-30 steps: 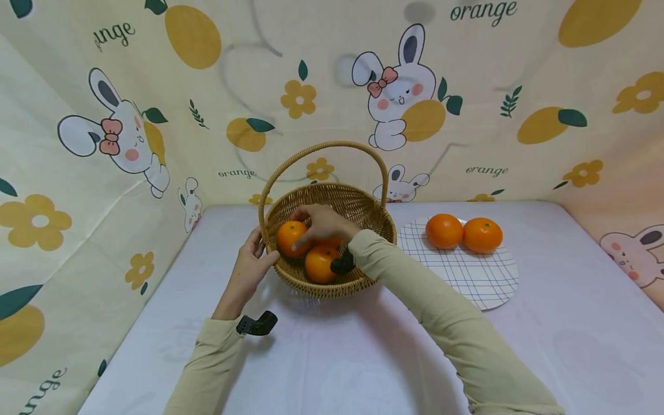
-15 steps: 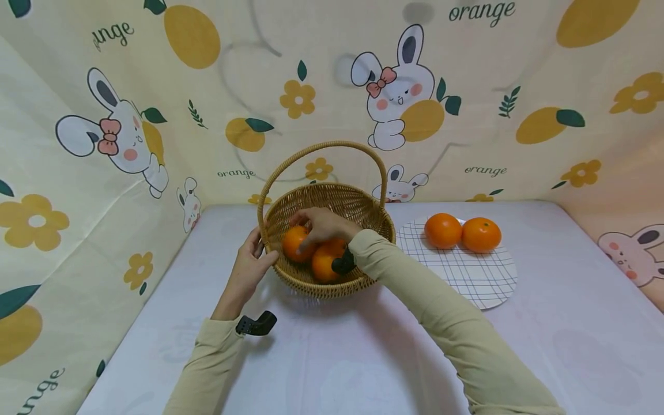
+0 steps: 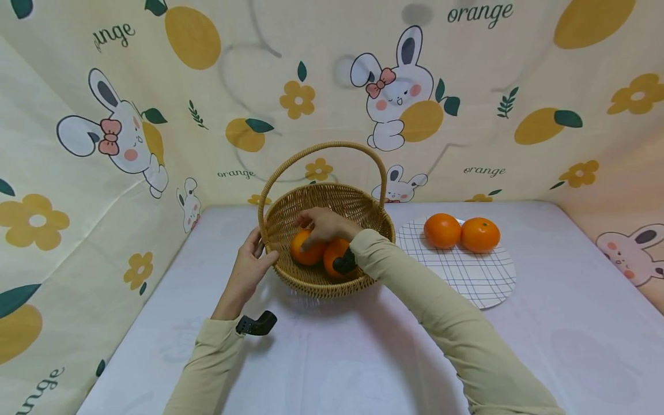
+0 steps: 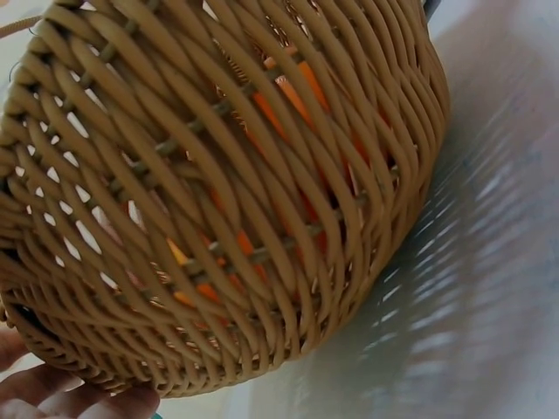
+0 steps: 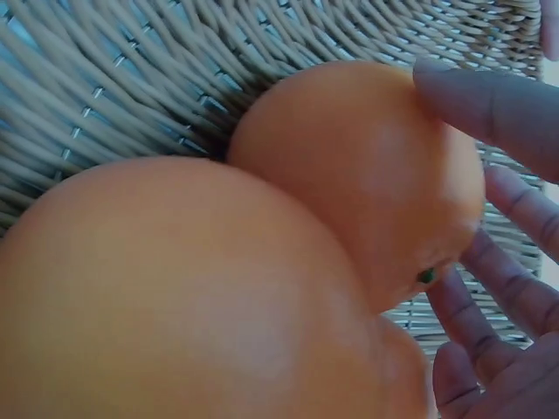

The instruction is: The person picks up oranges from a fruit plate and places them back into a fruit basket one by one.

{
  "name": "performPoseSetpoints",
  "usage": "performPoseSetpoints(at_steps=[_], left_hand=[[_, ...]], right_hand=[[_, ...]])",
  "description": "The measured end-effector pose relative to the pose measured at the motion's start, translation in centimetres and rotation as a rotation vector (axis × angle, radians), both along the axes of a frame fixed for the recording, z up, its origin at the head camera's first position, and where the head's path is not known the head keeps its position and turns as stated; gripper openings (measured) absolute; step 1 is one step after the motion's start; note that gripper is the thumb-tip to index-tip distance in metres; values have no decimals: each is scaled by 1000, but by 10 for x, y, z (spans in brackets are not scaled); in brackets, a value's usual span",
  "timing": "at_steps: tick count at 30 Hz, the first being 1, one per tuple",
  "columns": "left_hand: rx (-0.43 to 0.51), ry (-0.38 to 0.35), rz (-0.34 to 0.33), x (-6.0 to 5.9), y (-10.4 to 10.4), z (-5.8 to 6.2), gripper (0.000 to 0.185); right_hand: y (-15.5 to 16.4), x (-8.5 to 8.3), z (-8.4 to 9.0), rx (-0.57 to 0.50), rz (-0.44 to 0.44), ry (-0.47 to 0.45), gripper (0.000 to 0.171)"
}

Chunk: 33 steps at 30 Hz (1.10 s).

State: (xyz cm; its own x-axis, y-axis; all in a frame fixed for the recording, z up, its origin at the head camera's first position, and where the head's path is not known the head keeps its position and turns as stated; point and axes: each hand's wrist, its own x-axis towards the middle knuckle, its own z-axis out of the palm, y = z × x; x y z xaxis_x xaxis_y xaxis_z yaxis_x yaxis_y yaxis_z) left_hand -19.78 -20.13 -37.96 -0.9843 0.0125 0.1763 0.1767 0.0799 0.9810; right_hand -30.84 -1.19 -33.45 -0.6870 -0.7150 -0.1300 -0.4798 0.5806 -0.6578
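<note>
A wicker basket [image 3: 358, 199] with a tall arched handle stands on the table. At its left side my left hand [image 3: 249, 266] holds the rim by the handle's foot, thumb in front; some fingertips [image 4: 131, 403] show at the rim in the left wrist view. Inside the basket, my right hand [image 3: 325, 223] has thumb and fingers around an orange [image 5: 358, 166]. Against that one sits a nearer orange [image 3: 333, 256], partly covered by the black wrist strap. Part of a third orange [image 5: 403, 367] shows below them in the right wrist view.
Right of the basket lies a round white plate [image 3: 482, 285] with a blue grid. Two oranges [image 3: 442, 231] sit side by side near its back edge. A printed cloth [image 3: 321, 69] hangs behind and along the sides of the white table [image 3: 311, 357].
Inside the basket, my right hand and the orange at its fingers have shifted slightly right and inward. The nearer orange has also moved right. My left hand stays at the rim.
</note>
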Motion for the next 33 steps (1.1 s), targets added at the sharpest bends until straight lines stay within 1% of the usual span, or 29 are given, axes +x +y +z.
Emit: performPoseSetpoints(at_steps=[5, 11, 15, 19, 24, 27, 31, 33], left_hand=[[4, -3, -8, -1, 1, -2, 73], [9, -6, -9, -2, 2, -2, 73], [9, -7, -9, -2, 2, -2, 73], [12, -4, -15, -3, 2, -2, 73], [10, -5, -9, -2, 2, -2, 73], [17, -1, -13, -2, 2, -2, 73], [21, 3, -13, -2, 1, -3, 73], [24, 3, -15, -2, 0, -2, 74]], right_hand=[[2, 0, 7, -33, -19, 5, 57], [7, -1, 16, -147, -32, -25, 57], [12, 2, 26, -216, -32, -28, 58], [20, 10, 37, -353, -54, -11, 50], [36, 20, 45, -545, -130, 49, 43], [48, 26, 50, -613, -191, 79, 43], [63, 34, 56, -696, -250, 100, 41], [72, 38, 57, -732, -273, 126, 40]])
